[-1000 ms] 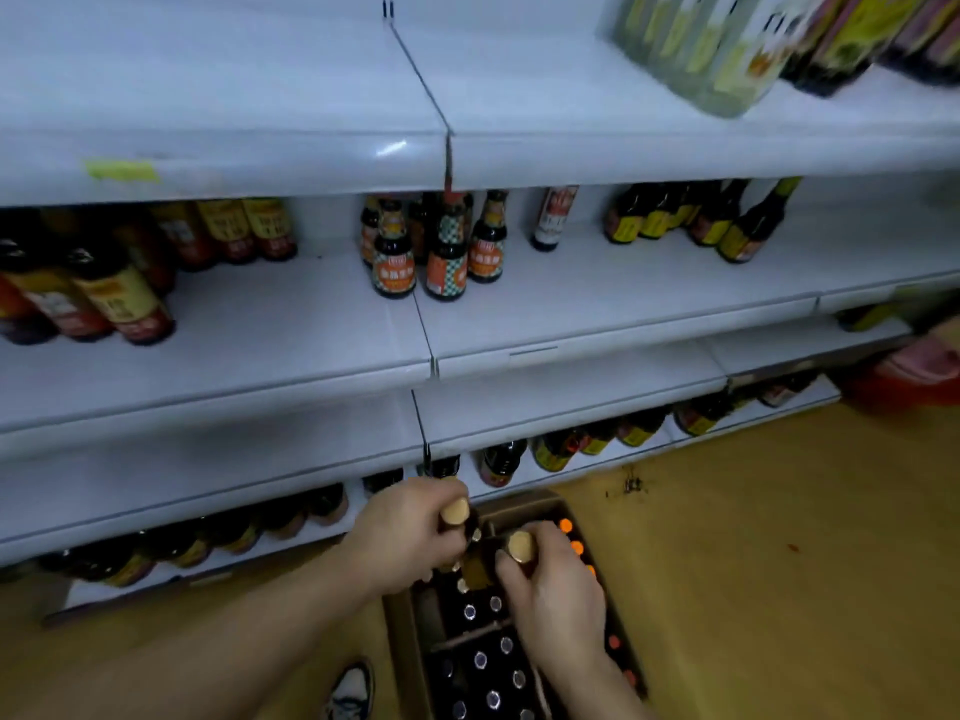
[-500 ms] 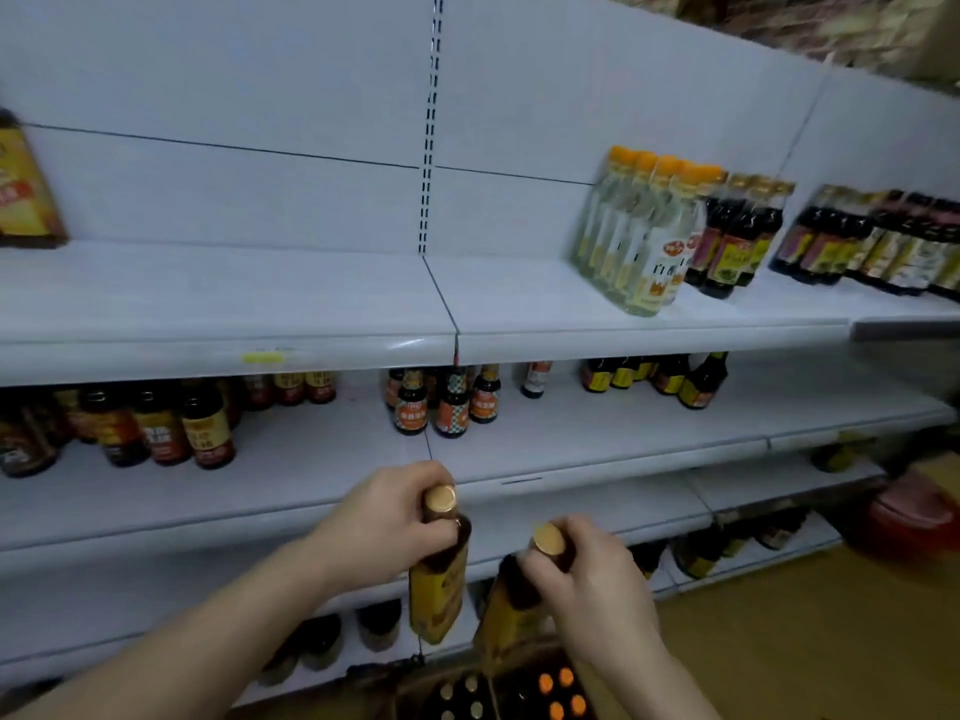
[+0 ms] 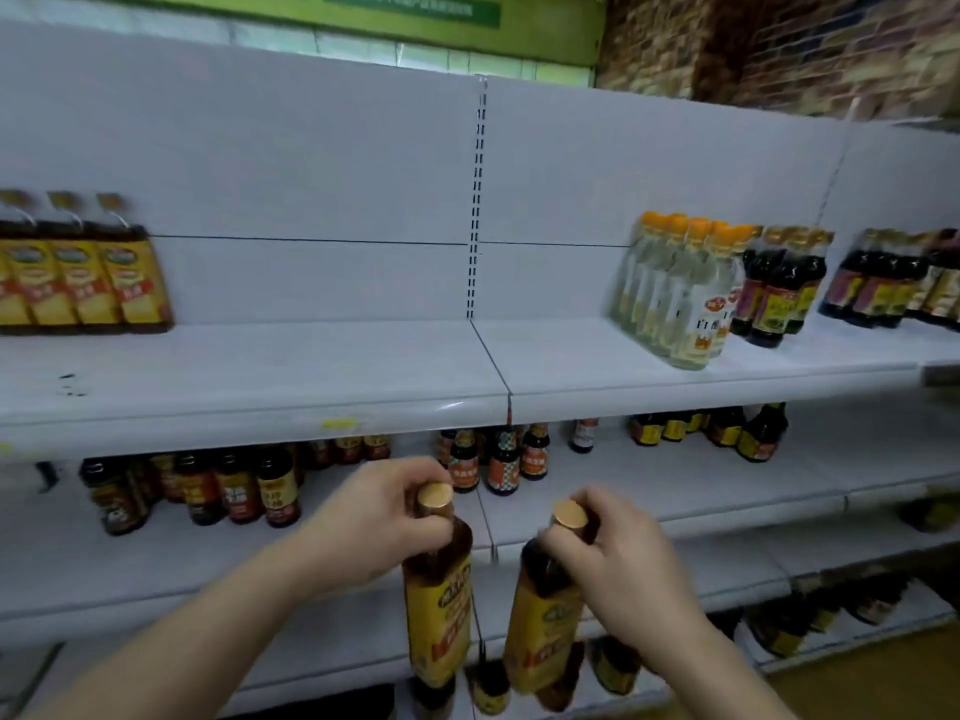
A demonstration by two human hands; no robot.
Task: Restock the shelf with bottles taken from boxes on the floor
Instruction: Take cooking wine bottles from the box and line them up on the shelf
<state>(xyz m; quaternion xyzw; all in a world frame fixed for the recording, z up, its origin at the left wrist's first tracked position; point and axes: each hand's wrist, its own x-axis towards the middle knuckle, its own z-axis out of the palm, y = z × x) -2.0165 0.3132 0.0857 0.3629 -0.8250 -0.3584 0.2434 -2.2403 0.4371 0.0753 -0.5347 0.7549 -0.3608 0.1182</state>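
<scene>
White shop shelf (image 3: pixel 260 423) ahead, tier on tier, with brick wall up at the right. Clasping with the left grip (image 3: pixel 384 517) the neck of the left bottle (image 3: pixel 439 615) just under its gold cap, and with the right grip (image 3: pixel 618 553) the neck of the right bottle (image 3: pixel 543 631) likewise; both hanging below the grips, caps up and bases down, long axes near upright, the right one's cap leaning slightly rightward, side by side yet apart, in front of the lower tiers. Further out, small dark sauce bottles (image 3: pixel 501 465) on the middle tier, yellow-labelled bottles (image 3: pixel 78 283) upper left, clear orange-capped bottles (image 3: pixel 675 293) upper right.
</scene>
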